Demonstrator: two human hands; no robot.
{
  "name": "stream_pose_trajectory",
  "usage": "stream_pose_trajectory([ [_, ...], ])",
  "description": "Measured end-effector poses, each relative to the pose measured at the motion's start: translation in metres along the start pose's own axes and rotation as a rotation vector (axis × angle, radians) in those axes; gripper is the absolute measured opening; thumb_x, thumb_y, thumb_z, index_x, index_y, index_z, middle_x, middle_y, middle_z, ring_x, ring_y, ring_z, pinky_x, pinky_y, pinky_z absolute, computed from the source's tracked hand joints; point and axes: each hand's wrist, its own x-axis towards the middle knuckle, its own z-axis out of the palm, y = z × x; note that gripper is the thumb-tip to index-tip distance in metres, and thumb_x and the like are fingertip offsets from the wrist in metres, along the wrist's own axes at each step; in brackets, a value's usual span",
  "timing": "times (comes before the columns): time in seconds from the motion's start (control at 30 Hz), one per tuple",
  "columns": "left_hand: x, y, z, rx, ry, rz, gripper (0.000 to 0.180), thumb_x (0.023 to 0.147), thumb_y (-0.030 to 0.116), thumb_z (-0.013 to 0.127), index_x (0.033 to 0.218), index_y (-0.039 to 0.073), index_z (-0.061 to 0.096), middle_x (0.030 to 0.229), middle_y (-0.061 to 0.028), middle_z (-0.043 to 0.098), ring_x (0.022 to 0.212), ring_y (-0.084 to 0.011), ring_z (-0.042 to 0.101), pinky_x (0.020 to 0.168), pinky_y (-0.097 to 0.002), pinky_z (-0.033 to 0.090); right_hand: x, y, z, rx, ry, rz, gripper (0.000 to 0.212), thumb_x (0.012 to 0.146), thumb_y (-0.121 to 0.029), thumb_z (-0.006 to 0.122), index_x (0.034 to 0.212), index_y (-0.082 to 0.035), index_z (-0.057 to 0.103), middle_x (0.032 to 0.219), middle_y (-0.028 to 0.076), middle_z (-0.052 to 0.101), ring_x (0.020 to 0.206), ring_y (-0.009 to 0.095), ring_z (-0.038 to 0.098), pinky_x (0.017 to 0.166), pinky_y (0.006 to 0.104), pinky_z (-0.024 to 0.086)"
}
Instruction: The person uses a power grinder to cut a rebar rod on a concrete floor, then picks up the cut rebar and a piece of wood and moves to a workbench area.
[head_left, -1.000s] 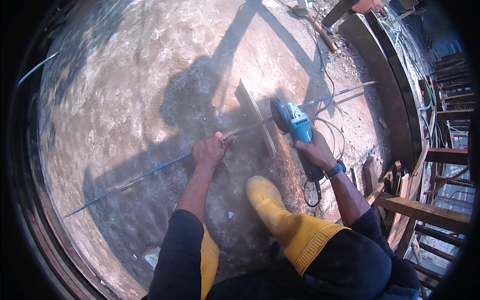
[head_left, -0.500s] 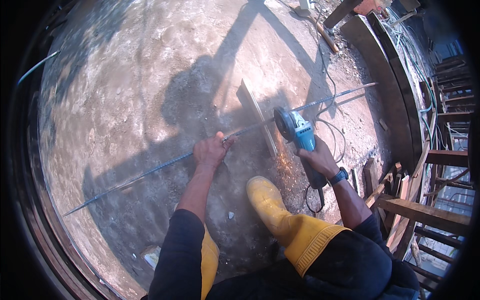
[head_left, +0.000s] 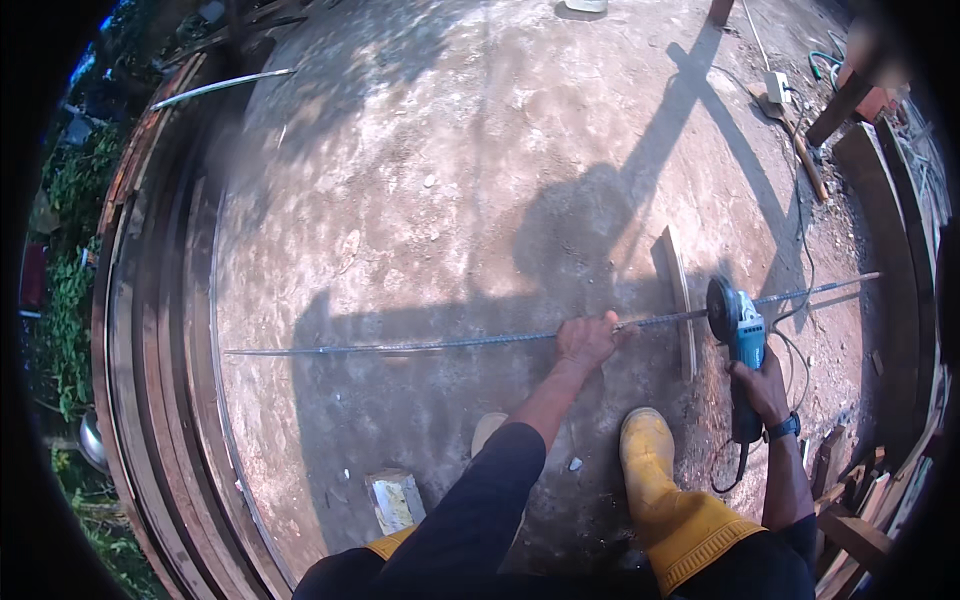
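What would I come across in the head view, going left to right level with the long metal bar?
Greenery, long brown planks, the left hand, a thin wooden strip, the blue angle grinder, then a dark upright-edged beam.

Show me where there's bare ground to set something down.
Most room: sunlit ground beyond the rod, right of the long boards. A smaller shaded patch lies between the rod and the pale block. Crowded: around the grinder in the right hand, near the wood strip, cord and yellow boot.
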Motion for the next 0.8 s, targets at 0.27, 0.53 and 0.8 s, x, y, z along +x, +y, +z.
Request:
stream_pose_trajectory([
  [0.27,-0.015,-0.014,-0.002,-0.062,-0.107,-0.022,0.066,0.088,0.076,0.037,0.095,0.016,0.063,0.081,-0.0103,0.072,0.079,-0.0314,0.071,0.068,-0.0459,0.054,-0.016,0.039,0.017,0.027,-0.003,-0.02,0.057,0.071,-0.026,0.071,0.115,0.006,0.054,0.094,0.012,0.063,0.082,0.019,0.059,0.074,0.0348,0.05],
  [0.53,0.004,0.005,-0.015,-0.063,-0.221,-0.069,0.066,0.09,0.075,0.034,0.097,0.016,0.064,0.085,-0.0117,0.072,0.087,-0.0332,0.069,0.077,-0.0491,0.052,-0.026,0.016,0.003,0.053,-0.014,0.082,0.051,0.074,-0.025,0.071,0.111,0.006,0.056,0.092,0.011,0.065,0.08,0.019,0.062,0.07,0.0335,0.051],
  [0.8,0.003,0.011,-0.017,0.073,-0.241,-0.049,0.067,0.09,0.076,0.033,0.098,0.017,0.064,0.088,-0.0106,0.072,0.087,-0.032,0.07,0.073,-0.0463,0.053,-0.027,0.02,0.001,-0.025,0.058,0.076,0.063,0.071,-0.032,0.073,0.118,0.006,0.056,0.099,0.018,0.068,0.087,0.025,0.066,0.08,0.0367,0.053],
])
